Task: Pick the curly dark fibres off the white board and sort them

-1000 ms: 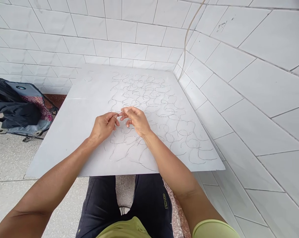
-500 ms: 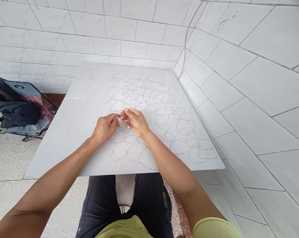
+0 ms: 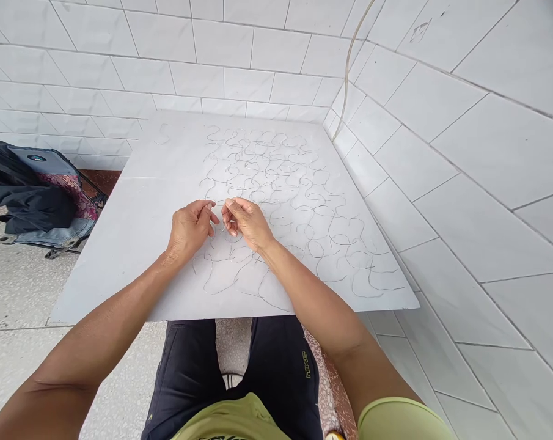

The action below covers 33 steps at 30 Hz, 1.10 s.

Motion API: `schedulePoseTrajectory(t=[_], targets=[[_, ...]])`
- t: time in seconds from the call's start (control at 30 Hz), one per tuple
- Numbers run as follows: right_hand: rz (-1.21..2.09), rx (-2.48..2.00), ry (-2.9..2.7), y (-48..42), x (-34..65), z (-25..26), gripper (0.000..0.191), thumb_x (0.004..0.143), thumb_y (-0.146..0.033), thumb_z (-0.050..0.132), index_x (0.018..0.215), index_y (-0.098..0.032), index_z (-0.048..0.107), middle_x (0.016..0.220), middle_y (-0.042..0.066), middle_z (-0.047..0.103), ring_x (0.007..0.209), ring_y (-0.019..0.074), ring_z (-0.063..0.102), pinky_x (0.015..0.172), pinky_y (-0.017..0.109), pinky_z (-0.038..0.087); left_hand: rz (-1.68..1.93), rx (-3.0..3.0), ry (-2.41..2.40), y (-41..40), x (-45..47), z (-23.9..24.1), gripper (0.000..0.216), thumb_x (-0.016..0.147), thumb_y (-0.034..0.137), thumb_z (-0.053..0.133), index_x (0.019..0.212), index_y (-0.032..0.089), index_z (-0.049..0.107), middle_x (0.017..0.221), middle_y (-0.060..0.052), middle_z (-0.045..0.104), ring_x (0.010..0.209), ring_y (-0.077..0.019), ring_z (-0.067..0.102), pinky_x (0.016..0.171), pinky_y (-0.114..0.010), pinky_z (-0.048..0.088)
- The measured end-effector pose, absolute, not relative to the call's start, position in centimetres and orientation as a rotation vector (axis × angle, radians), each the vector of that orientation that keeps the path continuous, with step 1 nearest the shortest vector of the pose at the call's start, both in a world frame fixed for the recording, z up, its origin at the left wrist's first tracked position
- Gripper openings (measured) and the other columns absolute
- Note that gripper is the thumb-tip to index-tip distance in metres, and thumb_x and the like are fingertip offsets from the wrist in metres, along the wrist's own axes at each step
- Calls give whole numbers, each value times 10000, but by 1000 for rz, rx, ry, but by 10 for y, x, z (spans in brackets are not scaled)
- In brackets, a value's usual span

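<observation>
Many thin, dark, curly thread-like strands (image 3: 329, 229) lie in rows of loops across a pale flat board (image 3: 134, 201). My left hand (image 3: 188, 229) is just above the board at the left edge of these strands, thumb and index finger pinched together. Close beside it, a small gap apart, my right hand (image 3: 246, 223) also pinches thumb against fingers, the other fingers curled. Whatever is between the fingertips of either hand is too fine to make out. Some strands under my hands and right forearm are hidden.
White tiled walls (image 3: 161, 36) border the board behind and on the right. A pale cable (image 3: 348, 67) hangs down the corner. At the left stands a folding chair (image 3: 77, 229) with dark cloth (image 3: 38, 205) on it. My legs are beneath the board's near edge.
My left hand has risen slightly and drawn back to the left, so the fingertips, nearly touching before, are now farther apart. The right hand has barely moved. The view has shifted a little.
</observation>
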State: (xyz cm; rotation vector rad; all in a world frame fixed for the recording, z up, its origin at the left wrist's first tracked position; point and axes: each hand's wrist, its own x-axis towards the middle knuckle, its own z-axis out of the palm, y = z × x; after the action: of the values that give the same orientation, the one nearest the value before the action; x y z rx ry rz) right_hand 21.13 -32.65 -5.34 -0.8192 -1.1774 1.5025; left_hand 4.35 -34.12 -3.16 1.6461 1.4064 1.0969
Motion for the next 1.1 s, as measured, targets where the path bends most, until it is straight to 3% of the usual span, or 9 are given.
schedulePoseTrajectory(t=[0.2,0.3,0.37,0.47,0.57,0.67,0.8,1.0,1.1], targets=[[1439,-828,-1175,-321,220,-52,444,900,-644,721,849,-206,666,789,24,621,650,122,571,441,204,388,991,1363,1211,-337,40,-22,393,925,473,697,1120,133,725,974,-143,769,611,-168,649,457,-275,449],[1432,-838,-1160,-318,225,-49,444,890,-652,725,847,-215,657,796,17,618,633,114,557,438,203,382,969,1311,1153,-337,37,-19,465,950,527,656,1189,130,698,1050,-168,757,650,-171,650,473,-282,463],[1430,-842,-1148,-317,227,-48,452,885,-662,724,852,-217,651,792,9,618,593,103,529,428,207,378,982,1397,1170,-339,36,-18,529,955,566,637,1298,164,648,1137,-160,736,689,-173,662,494,-284,487],[1434,-836,-1127,-316,229,-47,468,878,-678,722,862,-216,650,795,4,622,552,89,502,416,213,376,1037,1750,1226,-343,38,-22,665,845,570,778,1397,263,569,1342,-125,640,832,-188,693,533,-269,512],[1453,-827,-1115,-315,229,-48,463,874,-674,730,874,-216,659,806,3,622,555,86,509,416,210,372,1024,2056,1169,-344,40,-30,575,796,533,837,1264,267,634,1418,-117,559,943,-208,690,548,-260,501],[1478,-811,-1110,-315,229,-50,446,875,-655,740,876,-214,671,821,6,618,570,88,514,418,204,368,1011,2119,1155,-340,40,-40,303,906,502,739,1006,219,699,1303,-121,605,905,-196,672,594,-288,501],[1472,-784,-1097,-314,229,-50,407,880,-607,755,888,-205,695,868,21,625,630,98,559,416,194,368,1095,2101,1241,-335,39,-47,333,950,471,696,758,201,659,1021,-88,648,757,-165,592,630,-322,472],[1414,-808,-1186,-314,231,-47,300,823,-450,843,853,-202,675,930,26,663,685,102,586,449,196,430,1097,2084,1304,-336,40,-43,373,955,457,682,688,205,620,914,-70,651,715,-167,556,653,-340,448],[1399,-769,-1217,-314,231,-46,250,838,-394,836,879,-202,682,867,10,656,675,104,588,524,219,496,1116,2064,1308,-338,41,-42,392,967,454,661,668,204,623,891,-73,657,719,-172,561,646,-338,437]])
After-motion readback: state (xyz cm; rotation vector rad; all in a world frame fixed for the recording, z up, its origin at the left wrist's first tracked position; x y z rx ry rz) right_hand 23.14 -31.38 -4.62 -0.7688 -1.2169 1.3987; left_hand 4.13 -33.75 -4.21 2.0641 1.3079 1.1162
